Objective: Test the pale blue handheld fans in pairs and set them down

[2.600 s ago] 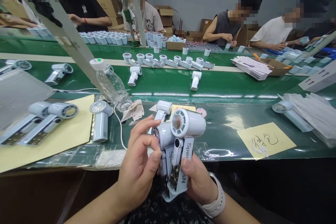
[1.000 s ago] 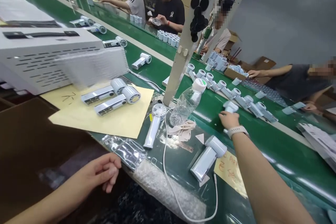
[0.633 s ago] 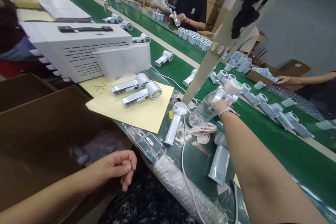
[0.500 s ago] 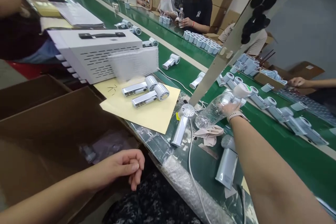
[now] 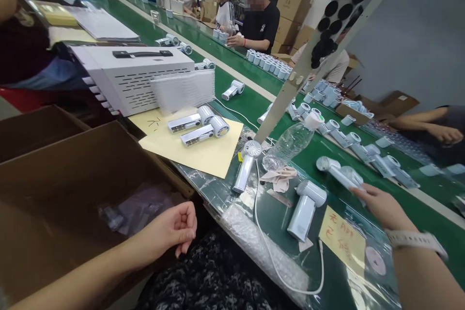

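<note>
My right hand (image 5: 378, 206) grips the handles of two pale blue handheld fans (image 5: 339, 172) just above the green belt, their round heads pointing left. A white watch is on that wrist. My left hand (image 5: 170, 230) rests by my lap at the bench edge, fingers curled loosely with nothing in them. Another pale blue fan (image 5: 305, 208) lies on the bench between my hands, beside a yellow note (image 5: 341, 240). A further fan (image 5: 245, 167) lies near a white cable (image 5: 276, 264).
A clear water bottle (image 5: 290, 140) leans by a slanted metal post (image 5: 283, 101). Two silver fans (image 5: 199, 128) lie on yellow paper next to a white vented box (image 5: 127, 75). An open cardboard box (image 5: 72, 189) stands at my left. Several people work across the belt.
My right hand left the water bottle and came back toward me holding two fans from the belt. My left hand stayed by my lap. The view swung slightly right.
</note>
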Demonstrator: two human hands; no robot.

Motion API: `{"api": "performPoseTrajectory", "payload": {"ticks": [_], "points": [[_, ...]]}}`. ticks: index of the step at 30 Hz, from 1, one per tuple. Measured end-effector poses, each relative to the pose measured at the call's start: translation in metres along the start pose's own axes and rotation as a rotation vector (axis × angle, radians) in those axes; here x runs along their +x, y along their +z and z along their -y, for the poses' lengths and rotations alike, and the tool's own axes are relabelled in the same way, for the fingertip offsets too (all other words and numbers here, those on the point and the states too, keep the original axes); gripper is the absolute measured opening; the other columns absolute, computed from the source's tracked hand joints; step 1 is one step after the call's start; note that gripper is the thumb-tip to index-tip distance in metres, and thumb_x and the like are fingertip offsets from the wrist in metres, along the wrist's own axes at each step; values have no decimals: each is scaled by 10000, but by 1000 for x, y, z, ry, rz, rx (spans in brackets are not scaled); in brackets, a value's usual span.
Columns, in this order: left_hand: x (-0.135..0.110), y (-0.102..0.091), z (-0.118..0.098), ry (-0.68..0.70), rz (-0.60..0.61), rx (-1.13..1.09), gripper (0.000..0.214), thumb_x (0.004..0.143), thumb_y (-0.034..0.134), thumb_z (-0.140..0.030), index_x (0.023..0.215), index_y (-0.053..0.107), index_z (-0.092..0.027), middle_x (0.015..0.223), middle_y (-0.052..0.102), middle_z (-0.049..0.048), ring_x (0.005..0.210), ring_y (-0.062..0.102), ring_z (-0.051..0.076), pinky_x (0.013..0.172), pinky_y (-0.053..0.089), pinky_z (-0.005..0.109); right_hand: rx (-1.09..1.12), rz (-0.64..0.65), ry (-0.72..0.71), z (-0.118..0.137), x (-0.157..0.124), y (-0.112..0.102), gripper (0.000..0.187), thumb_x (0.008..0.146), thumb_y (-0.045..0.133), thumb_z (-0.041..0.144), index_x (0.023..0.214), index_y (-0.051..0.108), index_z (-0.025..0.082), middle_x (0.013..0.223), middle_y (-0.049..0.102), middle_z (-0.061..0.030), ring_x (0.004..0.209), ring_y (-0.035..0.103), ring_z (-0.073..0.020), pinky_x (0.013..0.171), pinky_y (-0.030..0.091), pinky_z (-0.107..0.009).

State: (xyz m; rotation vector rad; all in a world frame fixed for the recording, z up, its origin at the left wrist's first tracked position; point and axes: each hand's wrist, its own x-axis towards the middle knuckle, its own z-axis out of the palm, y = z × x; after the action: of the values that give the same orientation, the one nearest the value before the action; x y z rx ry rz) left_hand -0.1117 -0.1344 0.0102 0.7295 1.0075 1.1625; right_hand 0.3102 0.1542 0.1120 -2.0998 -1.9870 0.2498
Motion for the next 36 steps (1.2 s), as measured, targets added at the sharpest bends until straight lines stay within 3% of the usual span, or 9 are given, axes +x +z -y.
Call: {"api": "performPoseTrajectory", "payload": {"ticks": [2,6,9,12,18,23,29,36], "points": [[5,4,-2,-19,-5,51,468,718,831,-406,708,417,-187,597,568,-43,457,539,86,402,417,168,3,37,50,-30,-34,-3,661,707,546,670,999,734,108,1304,635,-219,1043,649,-443,766,553,-515],[13,18,-18,-22,5,89,390,730,829,-368,770,488,-182,592,599,-38,491,587,108,445,444,183,-4,25,84,-71,-104,15,682,743,484,699,984,729,110,1488,465,-207,1272,511,-449,914,529,-548],[16,35,-31,2,20,97,352,728,836,-347,802,538,-173,610,626,-25,516,613,121,470,464,195,-74,-119,44,-77,-145,40,725,788,406,656,1066,697,54,1506,391,-251,1366,403,-457,1053,430,-590],[17,54,-41,54,46,75,328,736,832,-343,793,562,-167,602,627,-20,516,610,122,473,469,199,-134,-240,12,-71,-167,56,731,844,328,588,1155,667,20,1498,357,-279,1375,387,-461,1084,380,-596],[11,87,-60,163,41,30,331,753,818,-372,698,586,-141,753,604,10,613,585,105,532,493,210,-150,-236,-10,-70,-170,59,689,854,331,559,1147,671,38,1480,360,-277,1344,413,-474,1015,428,-590],[10,99,-58,197,64,-45,324,824,759,-325,720,503,-155,695,516,-40,475,460,35,442,364,156,-152,-246,-28,-71,-169,60,694,858,323,557,1162,665,35,1476,350,-280,1316,441,-467,1018,422,-576],[21,104,-50,230,46,-62,395,811,774,-267,742,395,-181,673,527,-66,455,484,42,408,382,142,-131,-253,-22,-68,-169,62,696,854,319,562,1153,668,40,1488,335,-278,1319,434,-465,1055,381,-595],[28,98,-57,223,71,-34,413,735,842,-273,749,441,-173,644,608,-54,475,578,80,419,446,151,-114,-232,10,-68,-170,59,702,849,338,565,1190,659,42,1501,339,-262,1311,438,-463,1034,409,-589]]}}
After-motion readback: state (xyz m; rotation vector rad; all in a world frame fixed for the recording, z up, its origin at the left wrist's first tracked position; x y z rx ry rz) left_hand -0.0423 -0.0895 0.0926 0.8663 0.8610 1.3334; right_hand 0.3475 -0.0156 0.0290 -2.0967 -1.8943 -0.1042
